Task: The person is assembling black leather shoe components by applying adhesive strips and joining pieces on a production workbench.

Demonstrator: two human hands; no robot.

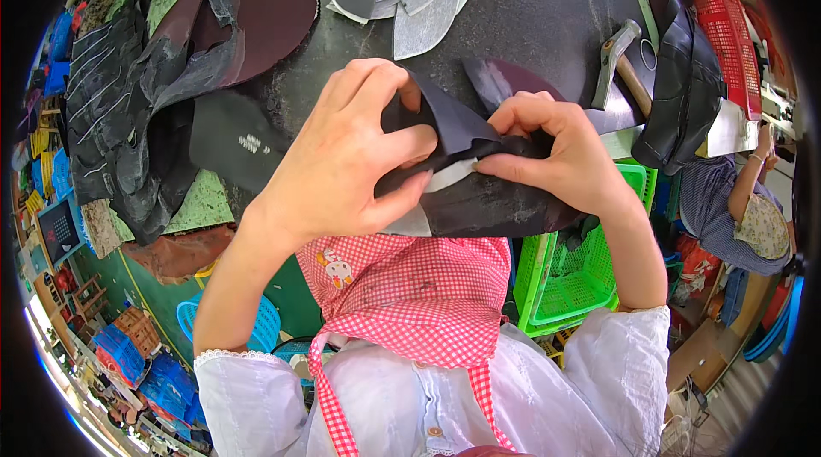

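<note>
Close in front of me, at the near edge of the dark work table (pixel 359 38), both hands grip a folded black leather piece (pixel 505 209), possibly a shoe upper. My left hand (pixel 338 149) curls its fingers around the raised left part. The fingers of my right hand (pixel 569 149) pinch the folded edge, thumb against the end of a white strip (pixel 451 175). That strip lies along the fold between the two hands. Part of the leather's inner side is hidden behind the fingers. Beyond my right hand lies a dark maroon piece (pixel 526 79).
Stacked black leather pieces (pixel 111 106) and a maroon-and-black one (pixel 278 21) lie left. Grey cut pieces (pixel 428 17) are at the back. On the right are a hammer (pixel 633 81), black leather (pixel 684 85) and a red basket (pixel 727 25). Below stands a green basket (pixel 569 286); another person (pixel 735 209) sits right.
</note>
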